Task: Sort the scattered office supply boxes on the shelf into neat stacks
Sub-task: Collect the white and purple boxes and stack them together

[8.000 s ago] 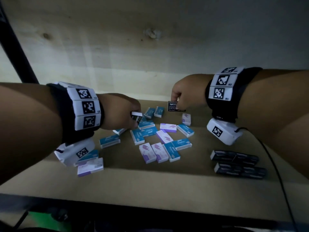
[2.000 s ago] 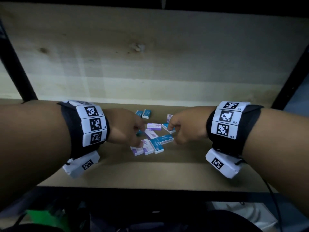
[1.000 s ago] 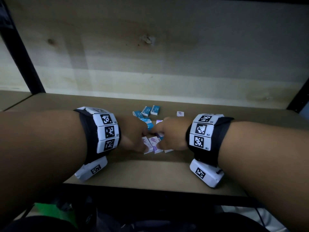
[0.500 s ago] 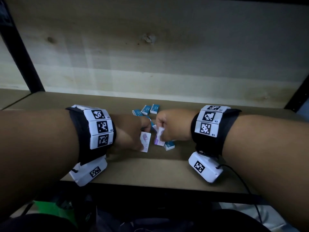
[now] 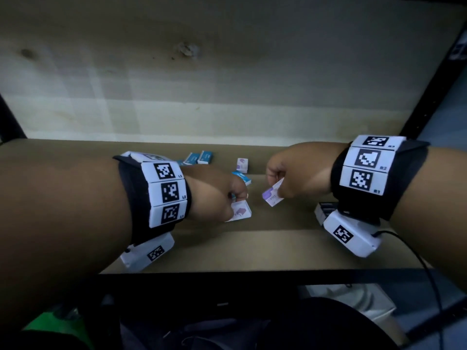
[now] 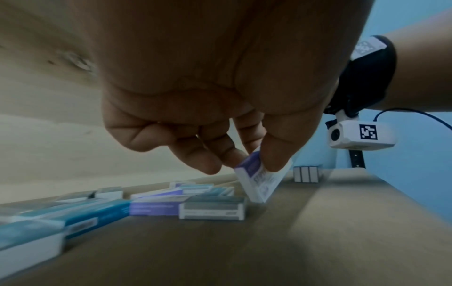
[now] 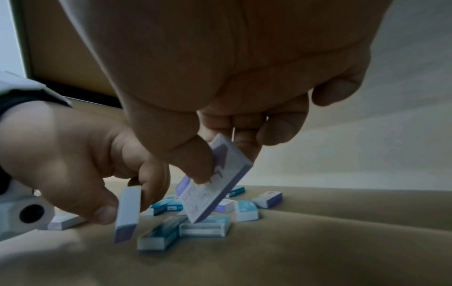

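Each hand, left hand [image 5: 214,193] and right hand [image 5: 295,170], pinches a purple box [image 5: 273,194] above the shelf [image 5: 252,246] middle, likely to stack them.

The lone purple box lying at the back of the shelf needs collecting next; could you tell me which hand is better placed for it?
Probably the right hand: it hovers nearer that lone purple box than the left hand. Both already pinch purple boxes, so neither is free.

Pale wood back panel [image 5: 227,79], black upright post [image 5: 429,97]
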